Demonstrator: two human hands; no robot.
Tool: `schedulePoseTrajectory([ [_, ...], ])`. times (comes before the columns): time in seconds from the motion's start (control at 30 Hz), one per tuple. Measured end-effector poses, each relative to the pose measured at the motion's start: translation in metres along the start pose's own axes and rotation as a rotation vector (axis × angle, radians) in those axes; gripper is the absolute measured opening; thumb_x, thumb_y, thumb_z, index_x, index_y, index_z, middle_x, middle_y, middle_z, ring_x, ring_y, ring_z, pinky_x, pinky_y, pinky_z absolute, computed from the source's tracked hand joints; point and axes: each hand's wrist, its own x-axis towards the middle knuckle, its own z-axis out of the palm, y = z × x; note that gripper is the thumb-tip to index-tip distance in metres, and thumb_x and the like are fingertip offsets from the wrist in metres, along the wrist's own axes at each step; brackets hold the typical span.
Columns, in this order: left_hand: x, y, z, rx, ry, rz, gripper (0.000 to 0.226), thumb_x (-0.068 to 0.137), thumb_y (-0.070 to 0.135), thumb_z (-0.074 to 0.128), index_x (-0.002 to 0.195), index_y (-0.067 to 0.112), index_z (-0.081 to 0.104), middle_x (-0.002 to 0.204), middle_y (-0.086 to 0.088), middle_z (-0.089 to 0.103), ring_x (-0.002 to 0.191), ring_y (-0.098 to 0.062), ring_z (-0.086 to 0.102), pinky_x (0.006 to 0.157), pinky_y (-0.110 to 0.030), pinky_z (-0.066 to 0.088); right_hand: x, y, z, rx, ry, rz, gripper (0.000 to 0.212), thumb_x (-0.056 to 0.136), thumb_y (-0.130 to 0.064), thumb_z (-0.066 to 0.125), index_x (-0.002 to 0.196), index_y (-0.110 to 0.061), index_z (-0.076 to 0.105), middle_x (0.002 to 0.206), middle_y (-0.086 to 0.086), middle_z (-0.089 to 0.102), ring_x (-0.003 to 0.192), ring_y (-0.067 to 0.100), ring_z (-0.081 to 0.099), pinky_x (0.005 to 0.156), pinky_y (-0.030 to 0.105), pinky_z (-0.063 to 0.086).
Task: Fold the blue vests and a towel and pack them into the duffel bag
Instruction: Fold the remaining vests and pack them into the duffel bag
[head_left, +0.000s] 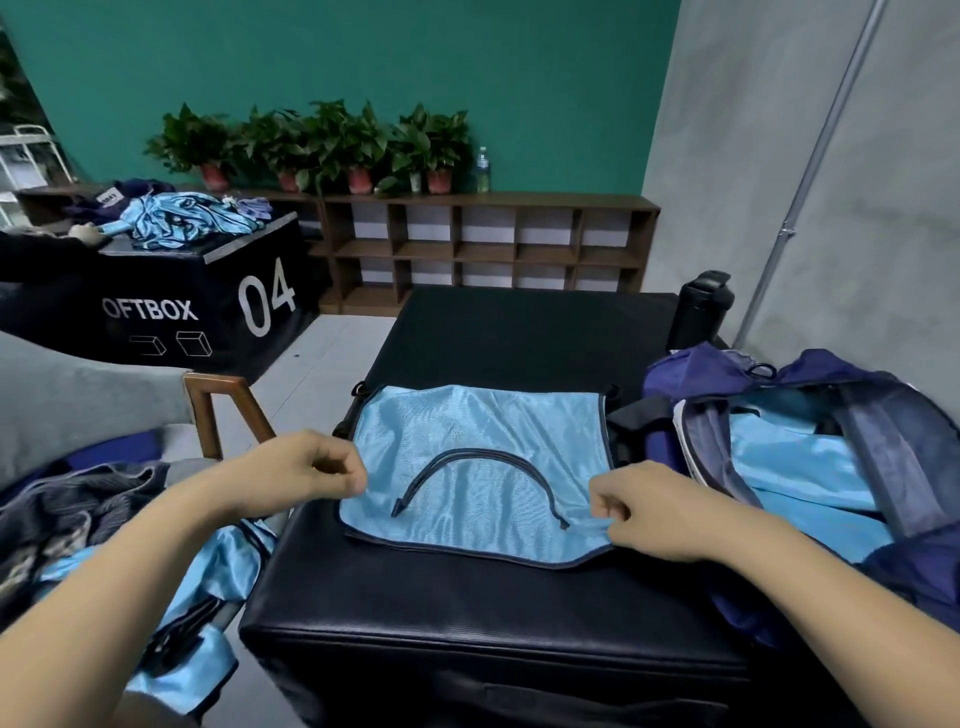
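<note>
While the light blue vest (467, 467) lies spread flat on the black padded table (467, 613), both hands hold its near edge. The left hand (306, 475) pinches the near left corner between thumb and curled fingers, and the right hand (654, 512) pinches the near right corner the same way, lifting the cloth slightly there. The vest's dark-trimmed neckline curves across its middle, and dark binding runs along its edges.

The navy duffel bag (831, 370) sits open at the right end of the table, just beside the vest, with light blue fabric (800, 467) already lying inside it under a dark strap. A black flask (698, 312) stands upright behind the bag, near the grey wall.

More light blue vests (208, 587) hang crumpled off the left of the table, beside a dark patterned cloth (67, 514) and a chair with a wooden arm (218, 410). Farther back on the left, a black box marked 04 (208, 312) carries another heap of blue vests (187, 221). A low wooden shelf (483, 244) runs along the green wall, with potted plants (332, 145) and a clear bottle (482, 169) on top.
</note>
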Motion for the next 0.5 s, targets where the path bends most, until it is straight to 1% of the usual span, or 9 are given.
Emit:
schedulePoseTrajectory([
  [0.1,-0.002,-0.012,0.005,0.023,-0.095,-0.031,0.006,0.098,0.027,0.077,0.095,0.023,0.081,0.097,0.009,0.08,0.092,-0.003,0.072,0.089,-0.017,0.048,-0.003,0.0,0.006,-0.056,-0.042,-0.015,0.014,0.084,-0.017,0.058,0.089,-0.03,0.053,0.087,-0.013,0.064,0.093,0.012,0.058,0.069,0.015,0.031],
  [0.17,0.0,-0.019,0.007,0.005,-0.117,-0.034,0.005,0.097,0.029,0.079,0.097,0.024,0.082,0.1,0.007,0.08,0.098,-0.007,0.074,0.096,-0.024,0.052,-0.005,0.0,0.007,-0.075,-0.065,-0.015,0.017,0.086,-0.018,0.06,0.095,-0.03,0.054,0.093,-0.014,0.063,0.097,0.011,0.057,0.07,0.015,0.03],
  [0.23,0.003,-0.023,0.009,-0.051,-0.137,-0.049,0.01,0.096,0.032,0.08,0.101,0.024,0.082,0.101,0.006,0.081,0.099,-0.009,0.074,0.099,-0.028,0.053,-0.007,0.001,0.007,-0.079,-0.081,-0.004,0.022,0.085,-0.021,0.063,0.102,-0.031,0.054,0.102,-0.015,0.061,0.1,0.009,0.055,0.072,0.016,0.033],
  [0.27,0.004,-0.025,0.01,-0.068,-0.149,-0.053,0.013,0.096,0.035,0.081,0.104,0.024,0.082,0.102,0.006,0.081,0.098,-0.008,0.073,0.099,-0.027,0.052,-0.008,0.003,0.007,-0.077,-0.09,0.004,0.025,0.084,-0.023,0.066,0.104,-0.033,0.054,0.106,-0.016,0.058,0.1,0.008,0.055,0.076,0.017,0.039],
  [0.3,0.005,-0.024,0.01,-0.08,-0.143,-0.057,0.016,0.096,0.038,0.08,0.106,0.025,0.082,0.101,0.006,0.08,0.095,-0.006,0.072,0.096,-0.025,0.052,-0.008,0.005,0.008,-0.064,-0.097,0.013,0.029,0.082,-0.025,0.068,0.105,-0.034,0.054,0.107,-0.017,0.055,0.1,0.007,0.055,0.081,0.024,0.046],
  [0.37,0.01,-0.025,0.011,-0.097,-0.041,-0.063,0.015,0.098,0.037,0.078,0.105,0.024,0.082,0.095,0.006,0.079,0.086,-0.004,0.069,0.086,-0.02,0.051,-0.01,0.01,0.009,-0.036,-0.104,0.029,0.032,0.08,-0.027,0.069,0.106,-0.036,0.053,0.109,-0.016,0.051,0.099,0.007,0.055,0.088,0.032,0.052],
  [0.43,0.019,-0.031,0.011,-0.043,0.137,-0.098,0.007,0.098,0.03,0.076,0.098,0.023,0.08,0.086,0.007,0.077,0.073,-0.004,0.067,0.07,-0.016,0.048,-0.01,0.015,0.008,-0.015,-0.084,0.054,0.028,0.084,-0.024,0.065,0.106,-0.037,0.053,0.108,-0.014,0.05,0.095,0.008,0.057,0.089,0.033,0.052],
  [0.47,0.025,-0.037,0.011,0.028,0.216,-0.127,0.005,0.096,0.029,0.076,0.095,0.024,0.077,0.083,0.008,0.076,0.071,-0.006,0.067,0.065,-0.017,0.048,-0.009,0.018,0.008,-0.008,-0.05,0.078,0.024,0.087,-0.021,0.061,0.104,-0.036,0.054,0.107,-0.014,0.051,0.093,0.008,0.057,0.088,0.033,0.052],
  [0.5,0.032,-0.043,0.012,0.103,0.27,-0.175,0.007,0.093,0.032,0.077,0.092,0.026,0.074,0.081,0.008,0.076,0.073,-0.01,0.068,0.064,-0.022,0.049,-0.006,0.02,0.009,0.003,0.006,0.106,0.019,0.091,-0.02,0.057,0.102,-0.034,0.055,0.105,-0.012,0.054,0.091,0.009,0.058,0.087,0.034,0.052],
])
